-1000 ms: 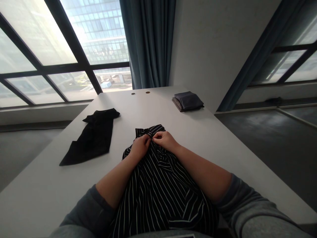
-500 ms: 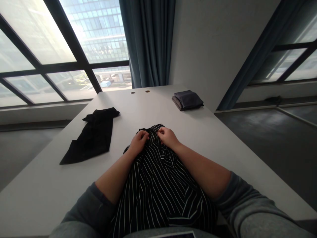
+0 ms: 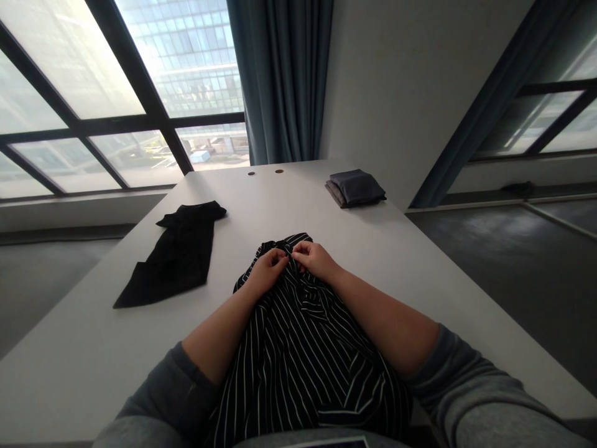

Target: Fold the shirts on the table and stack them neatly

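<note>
Black pinstriped shirt [image 3: 298, 361], light, limp cloth best taken at its gathered upper edge, lying on white table [image 3: 84, 348], pinched there by closed fingers of left hand [image 3: 267, 271] and right hand [image 3: 316, 260].

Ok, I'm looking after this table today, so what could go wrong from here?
The striped garment seems to run over the near edge of the table, so its weight could drag it off. The left hand and right hand pinch it close together near its top, where a hard tug might pucker the fabric. The black cloth lies nearby, so a wide arm movement could disturb it.
</note>
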`<state>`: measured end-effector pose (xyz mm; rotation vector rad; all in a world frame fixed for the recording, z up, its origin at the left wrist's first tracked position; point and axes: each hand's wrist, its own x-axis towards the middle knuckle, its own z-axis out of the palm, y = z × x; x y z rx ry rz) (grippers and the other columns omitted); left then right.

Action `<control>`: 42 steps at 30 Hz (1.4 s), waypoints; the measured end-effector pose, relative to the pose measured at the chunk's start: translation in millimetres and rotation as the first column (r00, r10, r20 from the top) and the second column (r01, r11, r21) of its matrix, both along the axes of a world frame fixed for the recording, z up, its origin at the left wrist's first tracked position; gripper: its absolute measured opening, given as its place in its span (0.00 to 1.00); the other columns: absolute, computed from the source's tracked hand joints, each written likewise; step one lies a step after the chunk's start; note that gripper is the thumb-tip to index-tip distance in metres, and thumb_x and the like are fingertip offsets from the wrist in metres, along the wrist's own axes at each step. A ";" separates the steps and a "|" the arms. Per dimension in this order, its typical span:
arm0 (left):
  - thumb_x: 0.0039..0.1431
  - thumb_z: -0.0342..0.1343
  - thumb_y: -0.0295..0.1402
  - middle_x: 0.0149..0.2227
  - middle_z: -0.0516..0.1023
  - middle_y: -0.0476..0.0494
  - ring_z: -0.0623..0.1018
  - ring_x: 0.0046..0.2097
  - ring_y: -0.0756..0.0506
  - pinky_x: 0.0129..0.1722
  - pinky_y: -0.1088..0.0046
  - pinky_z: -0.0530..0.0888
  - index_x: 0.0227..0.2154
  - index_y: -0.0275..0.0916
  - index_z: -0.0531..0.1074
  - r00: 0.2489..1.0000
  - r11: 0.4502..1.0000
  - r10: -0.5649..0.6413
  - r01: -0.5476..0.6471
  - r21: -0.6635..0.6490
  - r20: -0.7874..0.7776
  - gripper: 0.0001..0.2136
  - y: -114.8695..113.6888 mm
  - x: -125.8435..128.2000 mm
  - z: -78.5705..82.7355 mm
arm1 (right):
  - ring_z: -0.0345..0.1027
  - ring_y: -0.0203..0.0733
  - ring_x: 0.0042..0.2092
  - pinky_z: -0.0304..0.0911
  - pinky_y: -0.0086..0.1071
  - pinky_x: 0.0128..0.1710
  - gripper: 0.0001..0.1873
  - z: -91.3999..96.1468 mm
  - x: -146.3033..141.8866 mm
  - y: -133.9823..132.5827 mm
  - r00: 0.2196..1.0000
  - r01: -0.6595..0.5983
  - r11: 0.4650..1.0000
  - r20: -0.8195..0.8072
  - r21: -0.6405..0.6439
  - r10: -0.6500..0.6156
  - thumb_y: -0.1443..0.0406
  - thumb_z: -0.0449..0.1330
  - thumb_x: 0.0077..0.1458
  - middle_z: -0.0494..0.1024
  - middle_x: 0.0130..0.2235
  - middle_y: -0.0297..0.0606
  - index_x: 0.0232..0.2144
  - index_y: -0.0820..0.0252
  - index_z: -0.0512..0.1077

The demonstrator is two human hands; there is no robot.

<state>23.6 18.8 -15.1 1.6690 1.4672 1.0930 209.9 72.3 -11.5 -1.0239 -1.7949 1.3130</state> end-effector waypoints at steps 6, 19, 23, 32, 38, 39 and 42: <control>0.62 0.56 0.36 0.29 0.75 0.51 0.72 0.31 0.47 0.34 0.71 0.68 0.32 0.41 0.72 0.998 0.999 -0.037 0.038 0.027 -0.041 0.06 1.0 -3.0 0.7 | 0.69 0.38 0.28 0.65 0.30 0.31 0.06 -3.7 0.5 0.6 0.986 0.126 0.975 0.080 0.186 -0.143 0.61 0.61 0.57 0.75 0.26 0.32 0.32 0.58 0.72; 0.58 0.56 0.28 0.32 0.79 0.47 0.75 0.33 0.43 0.36 0.67 0.68 0.36 0.44 0.74 0.913 0.995 0.074 -0.040 0.091 -0.401 0.06 0.5 -7.0 -0.2 | 0.70 0.38 0.32 0.59 0.30 0.36 0.04 16.2 3.8 -8.0 0.902 0.088 0.888 0.343 0.450 -0.263 0.67 0.60 0.62 0.79 0.32 0.35 0.34 0.59 0.74; 0.59 0.55 0.31 0.33 0.79 0.49 0.76 0.34 0.45 0.38 0.69 0.70 0.37 0.43 0.73 0.976 0.997 0.047 -0.034 0.062 -0.215 0.05 4.6 -10.1 -6.1 | 0.69 0.38 0.31 0.57 0.31 0.33 0.09 26.9 -0.5 -21.8 0.861 -0.040 0.897 0.470 0.440 -0.193 0.59 0.65 0.62 0.78 0.29 0.35 0.31 0.58 0.74; 0.62 0.54 0.33 0.36 0.80 0.49 0.77 0.36 0.48 0.39 0.72 0.72 0.45 0.40 0.76 0.995 0.995 -0.091 0.092 0.046 -0.036 0.11 7.3 -9.8 -8.6 | 0.69 0.34 0.33 0.62 0.28 0.39 0.13 15.9 0.9 -16.2 0.926 -0.069 0.876 0.358 0.478 -0.122 0.70 0.64 0.58 0.79 0.40 0.33 0.45 0.58 0.73; 0.62 0.53 0.29 0.36 0.83 0.47 0.79 0.38 0.45 0.41 0.69 0.72 0.41 0.41 0.78 0.942 0.993 0.121 -0.111 0.049 -0.313 0.09 7.8 -15.0 -4.4 | 0.70 0.39 0.37 0.59 0.31 0.39 0.01 35.2 0.8 -39.9 0.810 -0.201 0.860 0.574 0.468 -0.123 0.68 0.64 0.60 0.78 0.34 0.36 0.34 0.59 0.75; 0.63 0.53 0.30 0.37 0.83 0.46 0.79 0.38 0.44 0.41 0.68 0.72 0.42 0.42 0.78 0.922 0.991 0.133 -0.120 0.058 -0.364 0.09 7.8 -15.6 -3.9 | 0.70 0.40 0.37 0.59 0.31 0.39 0.04 37.8 0.7 -46.1 0.784 -0.236 0.863 0.613 0.447 -0.103 0.67 0.63 0.61 0.79 0.34 0.37 0.32 0.59 0.75; 0.64 0.53 0.30 0.39 0.83 0.45 0.80 0.40 0.42 0.42 0.67 0.72 0.42 0.43 0.78 0.873 0.989 0.143 -0.114 0.091 -0.466 0.09 7.1 -15.9 -3.6 | 0.72 0.44 0.36 0.59 0.33 0.37 0.09 37.3 2.2 -58.8 0.647 -0.261 0.909 0.758 0.323 -0.084 0.60 0.66 0.59 0.80 0.32 0.40 0.30 0.59 0.76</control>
